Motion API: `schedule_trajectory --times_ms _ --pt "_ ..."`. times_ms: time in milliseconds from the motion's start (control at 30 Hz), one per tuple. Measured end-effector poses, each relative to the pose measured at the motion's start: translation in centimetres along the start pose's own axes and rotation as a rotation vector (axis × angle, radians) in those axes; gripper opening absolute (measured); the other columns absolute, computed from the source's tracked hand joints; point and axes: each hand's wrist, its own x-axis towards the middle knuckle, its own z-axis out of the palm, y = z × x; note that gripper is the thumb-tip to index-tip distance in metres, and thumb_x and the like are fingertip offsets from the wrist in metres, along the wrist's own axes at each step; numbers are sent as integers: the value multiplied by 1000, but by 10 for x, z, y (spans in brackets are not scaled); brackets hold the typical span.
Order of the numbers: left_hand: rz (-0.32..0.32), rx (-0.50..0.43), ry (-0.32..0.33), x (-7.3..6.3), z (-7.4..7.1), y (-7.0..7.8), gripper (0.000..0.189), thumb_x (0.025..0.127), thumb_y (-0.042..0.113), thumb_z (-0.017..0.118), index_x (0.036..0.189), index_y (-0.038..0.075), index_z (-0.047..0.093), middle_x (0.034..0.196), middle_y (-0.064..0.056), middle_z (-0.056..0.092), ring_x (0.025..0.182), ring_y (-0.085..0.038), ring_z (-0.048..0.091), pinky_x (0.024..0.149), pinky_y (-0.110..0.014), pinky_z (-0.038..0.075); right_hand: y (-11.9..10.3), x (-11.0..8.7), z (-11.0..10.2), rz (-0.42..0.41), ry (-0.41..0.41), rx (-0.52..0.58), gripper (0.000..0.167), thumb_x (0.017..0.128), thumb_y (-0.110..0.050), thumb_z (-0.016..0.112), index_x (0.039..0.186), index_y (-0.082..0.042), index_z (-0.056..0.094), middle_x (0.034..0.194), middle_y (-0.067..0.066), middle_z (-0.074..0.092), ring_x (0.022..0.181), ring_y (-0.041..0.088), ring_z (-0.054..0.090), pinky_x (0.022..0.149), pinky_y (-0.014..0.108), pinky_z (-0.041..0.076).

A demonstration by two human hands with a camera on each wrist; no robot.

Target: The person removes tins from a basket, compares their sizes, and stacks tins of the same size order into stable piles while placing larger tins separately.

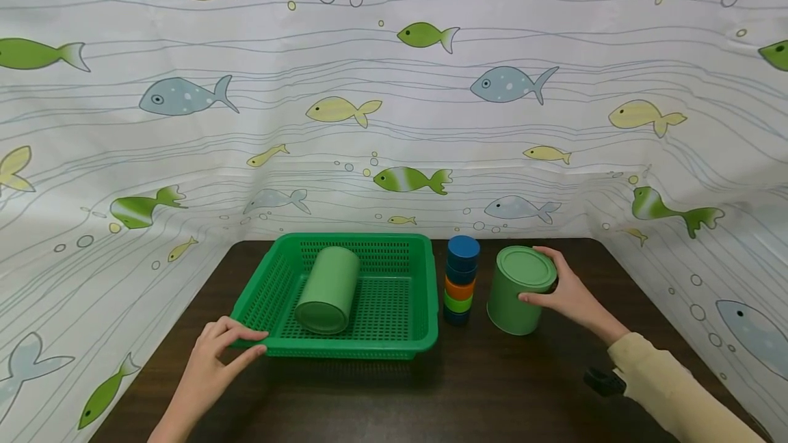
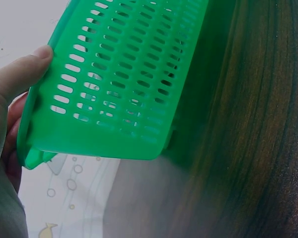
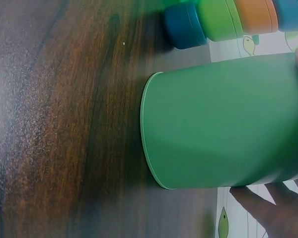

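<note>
My left hand (image 1: 212, 354) pinches the rim of a green plastic basket (image 1: 345, 346) at its near left corner. In the left wrist view, the thumb (image 2: 35, 62) lies on the outside of the basket's slotted wall (image 2: 119, 89) with fingers behind the rim. One green can (image 1: 326, 289) lies on its side within the basket. Right of the basket, my right hand (image 1: 569, 292) grips a second green can (image 1: 517, 292) near its lidded top, thumb at the front and fingers round the far side. This can is upright; the right wrist view shows its smooth side (image 3: 223, 124).
Between basket and held can stands a stack of small round containers (image 1: 460, 282), blue, orange and light green. Dark wooden table (image 1: 369, 402) lies beneath everything. A fish-patterned white curtain (image 1: 394, 142) encloses the back and sides. A small black object (image 1: 603, 381) shows beside the right sleeve.
</note>
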Motion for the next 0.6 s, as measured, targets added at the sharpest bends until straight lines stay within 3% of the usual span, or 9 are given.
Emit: schedule_trajectory --times_ms 267,467,600 --pt "-10 7 -6 -1 0 2 46 63 -3 87 96 29 77 90 13 58 88 1 39 75 -19 27 -2 -1 -4 -17 -6 -9 102 82 -24 82 157 -11 14 150 24 35 128 44 48 93 59 49" --pt "-9 6 -7 -1 0 1 47 63 -3 87 96 29 77 90 11 58 87 -1 39 75 -19 27 -12 3 -15 -90 11 -43 95 85 -21 79 157 -13 18 157 20 31 136 45 39 93 59 44" --pt "-5 5 -3 -1 0 0 46 63 -3 87 96 27 77 90 12 58 88 -1 40 75 -19 27 -24 9 -25 -133 12 -37 91 86 -18 77 157 -13 20 157 20 32 141 47 34 98 65 41"
